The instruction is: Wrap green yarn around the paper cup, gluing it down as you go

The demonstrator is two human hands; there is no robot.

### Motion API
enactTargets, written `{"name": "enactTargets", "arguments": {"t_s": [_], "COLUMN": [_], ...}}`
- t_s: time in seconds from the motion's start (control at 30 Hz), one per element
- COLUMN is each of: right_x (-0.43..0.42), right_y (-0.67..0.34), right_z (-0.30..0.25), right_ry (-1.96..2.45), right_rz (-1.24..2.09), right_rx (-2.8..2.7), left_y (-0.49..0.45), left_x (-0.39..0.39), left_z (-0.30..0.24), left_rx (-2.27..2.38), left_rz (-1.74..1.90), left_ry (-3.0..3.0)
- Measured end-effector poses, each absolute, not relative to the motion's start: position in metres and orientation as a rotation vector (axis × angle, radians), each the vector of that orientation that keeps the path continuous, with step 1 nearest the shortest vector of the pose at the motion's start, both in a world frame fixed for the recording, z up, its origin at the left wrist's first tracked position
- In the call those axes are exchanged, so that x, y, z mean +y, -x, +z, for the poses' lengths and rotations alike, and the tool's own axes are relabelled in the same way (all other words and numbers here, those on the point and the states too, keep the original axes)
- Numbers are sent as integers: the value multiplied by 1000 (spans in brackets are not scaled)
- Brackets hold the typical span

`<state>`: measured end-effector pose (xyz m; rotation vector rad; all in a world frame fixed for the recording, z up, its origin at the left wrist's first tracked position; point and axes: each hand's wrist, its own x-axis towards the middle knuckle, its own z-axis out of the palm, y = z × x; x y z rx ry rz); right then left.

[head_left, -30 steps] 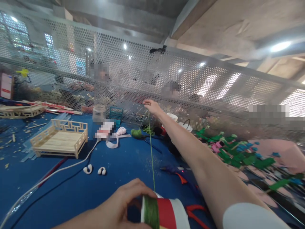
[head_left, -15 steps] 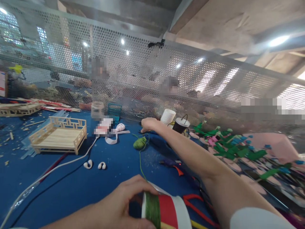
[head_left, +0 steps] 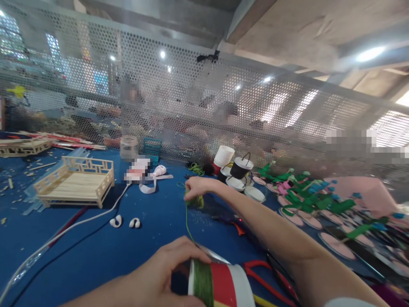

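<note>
My left hand (head_left: 166, 275) grips a red-and-white can (head_left: 220, 285) near the bottom edge; green thread (head_left: 203, 282) is wound round it. A thin green strand (head_left: 187, 221) runs up from the can to my right hand (head_left: 197, 187). That hand is stretched out over the blue table (head_left: 153, 226), fingers pinched on the strand just above a small green ball of thread (head_left: 195, 201).
A small wooden bed model (head_left: 75, 182) stands at left, with a white cable (head_left: 73, 226) and two white earbuds (head_left: 125, 222) before it. Cups and black spools (head_left: 238, 170) stand behind my right hand. Green and pink paper pieces (head_left: 306, 202) cover the right. A perforated metal screen (head_left: 198, 102) walls off the back; people sit beyond it.
My right hand has come down from high near the screen and drawn back toward me, onto the green ball. The taut strand has gone slack. The left hand stays on the can.
</note>
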<state>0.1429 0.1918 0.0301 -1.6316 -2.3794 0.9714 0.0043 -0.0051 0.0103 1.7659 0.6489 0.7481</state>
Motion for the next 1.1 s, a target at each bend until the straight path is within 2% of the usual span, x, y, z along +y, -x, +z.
{"name": "enactTargets", "arguments": {"t_s": [0.2,0.33,0.6,0.8,0.93,1.1], "right_x": [226,219,115,43,21,13], "right_y": [-144,-143,-179,-209,-213,-212], "right_z": [37,33,52,51,38,23], "right_ry": [1659,1601,1428,1276,1173,1059], "right_rz": [1147,1177,1244,1189,1363,1315], "right_rx": [-1913,-1751,-1846,-2249,-2189,-1909], "left_y": [-4,-3,4,3,-1,-5], "left_x": [-4,-2,7,3,-3,-5], "left_z": [6,6,12,8,10,10], "left_rx": [653,641,763,694,595,546], "left_rz": [764,776,893,866,774,716], "left_ry": [-1784,-1783,-2129,-2533,-2812,-2934]}}
